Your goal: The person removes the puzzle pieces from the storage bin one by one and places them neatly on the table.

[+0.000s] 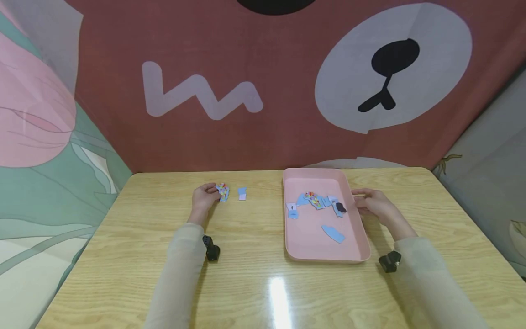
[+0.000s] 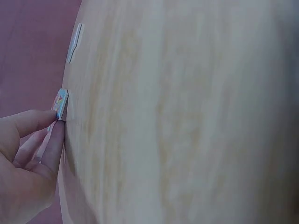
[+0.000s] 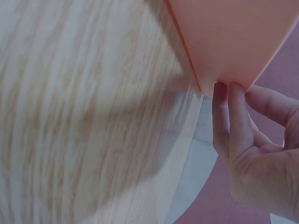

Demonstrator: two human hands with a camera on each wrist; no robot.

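My left hand (image 1: 204, 197) pinches a puzzle piece (image 1: 223, 192) with colourful speckles on blue between thumb and fingers. In the left wrist view this puzzle piece (image 2: 61, 103) stands tilted close over the wooden table. Just to its right lies a smaller blue and pale lilac puzzle piece (image 1: 242, 193). My right hand (image 1: 376, 204) touches the outer right wall of a pink tray (image 1: 312, 249), its fingertips right at the rim. Inside the tray lie several puzzle pieces, among them a speckled one (image 1: 314, 200) and a plain blue one (image 1: 333, 234).
The wooden table (image 1: 242, 269) runs back to a brown cloth (image 1: 230, 141) with a cartoon face. A small blue and white piece (image 1: 292, 210) lies by the tray's left wall. Black wrist cameras sit on both forearms, the left camera (image 1: 211, 249) low over the table.
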